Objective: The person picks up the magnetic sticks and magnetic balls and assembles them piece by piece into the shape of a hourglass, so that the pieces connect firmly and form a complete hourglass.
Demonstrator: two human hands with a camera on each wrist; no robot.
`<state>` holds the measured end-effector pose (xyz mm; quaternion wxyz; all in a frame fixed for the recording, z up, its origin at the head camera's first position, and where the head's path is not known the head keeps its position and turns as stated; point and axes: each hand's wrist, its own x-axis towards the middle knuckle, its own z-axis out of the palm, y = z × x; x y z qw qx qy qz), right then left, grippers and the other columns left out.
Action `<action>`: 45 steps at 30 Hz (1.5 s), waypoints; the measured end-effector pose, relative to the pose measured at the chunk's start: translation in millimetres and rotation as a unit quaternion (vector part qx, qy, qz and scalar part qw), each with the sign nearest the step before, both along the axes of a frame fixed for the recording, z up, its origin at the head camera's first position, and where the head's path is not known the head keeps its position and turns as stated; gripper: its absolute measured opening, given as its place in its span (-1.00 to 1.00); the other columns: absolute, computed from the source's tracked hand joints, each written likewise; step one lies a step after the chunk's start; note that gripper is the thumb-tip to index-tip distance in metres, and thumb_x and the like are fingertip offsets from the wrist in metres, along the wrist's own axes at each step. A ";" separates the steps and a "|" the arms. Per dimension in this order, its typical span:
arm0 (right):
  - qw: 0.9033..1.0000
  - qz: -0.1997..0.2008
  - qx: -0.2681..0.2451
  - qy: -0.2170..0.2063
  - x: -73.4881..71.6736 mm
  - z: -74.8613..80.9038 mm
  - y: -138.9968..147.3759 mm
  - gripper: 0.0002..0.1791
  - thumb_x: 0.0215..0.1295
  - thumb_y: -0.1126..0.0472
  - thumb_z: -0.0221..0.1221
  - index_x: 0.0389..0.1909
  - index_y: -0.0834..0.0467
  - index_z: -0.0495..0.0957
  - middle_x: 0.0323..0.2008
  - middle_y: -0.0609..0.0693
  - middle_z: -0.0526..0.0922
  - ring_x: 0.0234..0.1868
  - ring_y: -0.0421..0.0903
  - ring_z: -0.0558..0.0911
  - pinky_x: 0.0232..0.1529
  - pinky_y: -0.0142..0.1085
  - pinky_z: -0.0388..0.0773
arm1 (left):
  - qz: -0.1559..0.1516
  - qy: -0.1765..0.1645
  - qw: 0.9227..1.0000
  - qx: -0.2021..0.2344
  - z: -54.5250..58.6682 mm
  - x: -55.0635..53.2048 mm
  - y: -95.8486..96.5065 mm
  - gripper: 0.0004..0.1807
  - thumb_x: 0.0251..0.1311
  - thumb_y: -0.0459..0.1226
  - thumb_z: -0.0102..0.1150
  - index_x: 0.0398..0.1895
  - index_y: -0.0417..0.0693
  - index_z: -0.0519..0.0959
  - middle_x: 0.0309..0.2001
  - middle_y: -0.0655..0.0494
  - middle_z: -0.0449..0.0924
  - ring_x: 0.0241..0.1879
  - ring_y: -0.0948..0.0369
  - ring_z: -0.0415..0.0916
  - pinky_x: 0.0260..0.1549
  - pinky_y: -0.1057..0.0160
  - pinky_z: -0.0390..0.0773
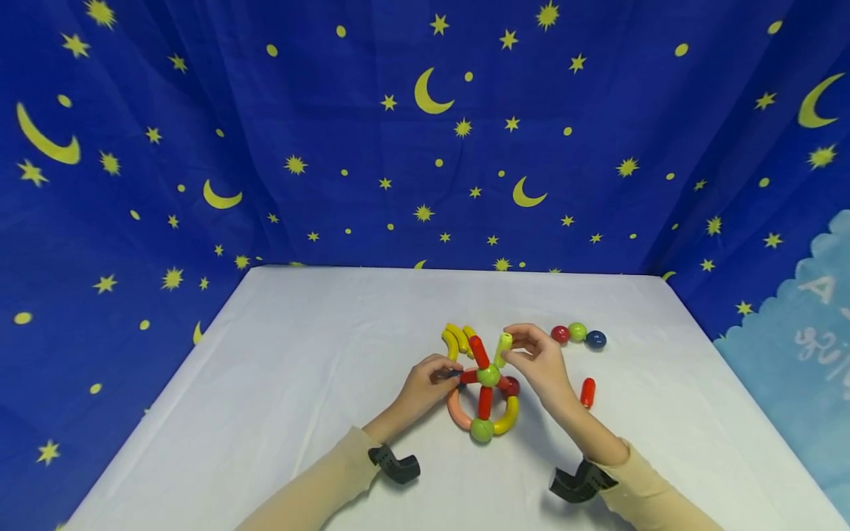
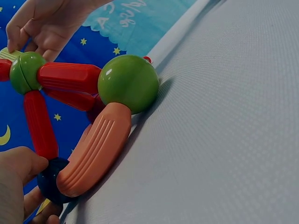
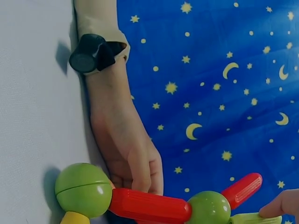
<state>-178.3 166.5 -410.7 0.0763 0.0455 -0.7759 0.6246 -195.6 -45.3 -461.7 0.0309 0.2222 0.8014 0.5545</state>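
A construction of balls and rods stands on the white table. Its raised green ball point(image 1: 488, 375) joins several straight red rods, one of them point(image 1: 479, 352) pointing up. Around the base run a salmon curved rod point(image 2: 98, 151), a lower green ball point(image 1: 482, 431), a yellow curved rod point(image 1: 508, 416) and a red ball point(image 1: 512, 386). My left hand point(image 1: 423, 385) grips the dark blue ball point(image 2: 50, 182) at the left side, fingers partly hiding it. Between thumb and fingers, my right hand point(image 1: 541, 363) pinches a light green rod point(image 1: 502, 349), its lower end at the raised green ball.
Yellow curved rods point(image 1: 454, 341) lie behind the construction. To the right rest a loose red ball point(image 1: 560, 335), a green ball point(image 1: 578, 331) and a blue ball point(image 1: 596, 340), with a red rod point(image 1: 588, 392) nearer the right forearm. A starry blue curtain point(image 1: 398, 147) surrounds the table.
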 end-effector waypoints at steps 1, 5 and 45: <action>1.000 0.000 -0.002 0.000 0.2 0.0 -0.3 -0.65 0.19 0.43 0.17 0.02 0.37 0.45 -0.08 0.23 0.53 -0.19 -0.35 0.54 -0.17 -0.54 0.57 | 0.000 -0.001 1.000 0.001 0.1 -0.1 0.0 -0.77 0.18 -0.43 0.16 -0.10 -0.34 0.59 -0.08 -0.22 0.58 -0.06 -0.08 0.55 -0.21 0.49 0.48; 1.000 -0.001 -0.007 0.003 1.2 0.0 -1.2 -0.67 0.19 0.42 0.17 0.00 0.37 0.45 -0.12 0.16 0.53 -0.19 -0.34 0.54 -0.17 -0.53 0.57 | 0.000 0.000 1.000 0.005 0.0 -0.6 0.1 -0.77 0.18 -0.43 0.16 -0.10 -0.35 0.59 -0.09 -0.23 0.57 -0.06 -0.09 0.55 -0.21 0.50 0.49; 0.958 -0.257 0.128 -0.025 -73.9 -47.1 128.6 -0.57 0.08 0.43 0.12 0.05 0.42 0.49 0.05 0.39 0.53 0.11 0.18 0.46 0.07 -0.24 0.35 | -0.002 0.000 1.000 -0.003 2.3 1.7 -0.2 -0.77 0.19 -0.43 0.16 -0.10 -0.34 0.59 -0.08 -0.22 0.57 -0.06 -0.10 0.53 -0.20 0.47 0.48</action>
